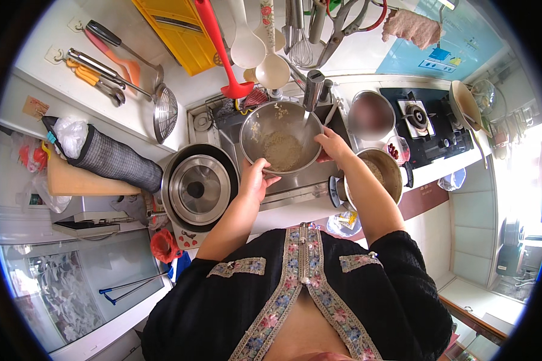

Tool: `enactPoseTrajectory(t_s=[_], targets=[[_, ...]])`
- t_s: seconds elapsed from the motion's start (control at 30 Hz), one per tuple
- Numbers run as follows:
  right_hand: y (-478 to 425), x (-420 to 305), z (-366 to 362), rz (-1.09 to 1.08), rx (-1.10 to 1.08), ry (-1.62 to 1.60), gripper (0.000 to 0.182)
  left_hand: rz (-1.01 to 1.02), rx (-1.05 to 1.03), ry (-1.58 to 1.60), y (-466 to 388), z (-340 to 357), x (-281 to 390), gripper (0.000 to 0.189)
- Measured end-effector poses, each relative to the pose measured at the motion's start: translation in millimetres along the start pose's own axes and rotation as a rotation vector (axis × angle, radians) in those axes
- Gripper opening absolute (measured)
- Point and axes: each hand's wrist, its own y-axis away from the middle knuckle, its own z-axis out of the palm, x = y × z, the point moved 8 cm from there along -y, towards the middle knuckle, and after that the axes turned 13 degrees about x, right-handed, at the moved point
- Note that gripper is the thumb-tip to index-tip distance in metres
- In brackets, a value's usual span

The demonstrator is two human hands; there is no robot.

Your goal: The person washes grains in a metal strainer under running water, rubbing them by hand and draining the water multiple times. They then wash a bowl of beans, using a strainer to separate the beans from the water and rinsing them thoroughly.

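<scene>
Both hands hold a stainless steel bowl (258, 113) over the sink (293, 184). My left hand (256, 177) grips its near left rim, thumb on top and fingers beneath. On the right side, my right hand (332, 143) has the rim between thumb and fingers. Pale grains (282, 151), perhaps rice, lie in the bottom of the bowl, and some cling to its far wall. Water runs into the bowl from a metal faucet (314, 88) above its far right edge.
Left of the sink are nested pots under a glass lid (212, 198). On the right stand a metal pot (390, 173) with grains, a metal bowl (354, 106) with blurred contents, and a gas stove (456, 122). A red ladle (226, 58) and several utensils hang above the sink.
</scene>
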Motion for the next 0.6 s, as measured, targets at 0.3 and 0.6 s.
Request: enactPoseTrajectory(t_s=[0.3, 0.6], targets=[[33.2, 32.2, -8.9, -0.290, 0.220, 0.042, 0.105, -0.025, 0.002, 0.085, 16.0, 33.3, -24.2, 0.037], [100.1, -30.1, -26.2, -0.797, 0.262, 0.553, 0.086, -0.062, -0.073, 0.102, 28.8, 47.2, -26.2, 0.044]])
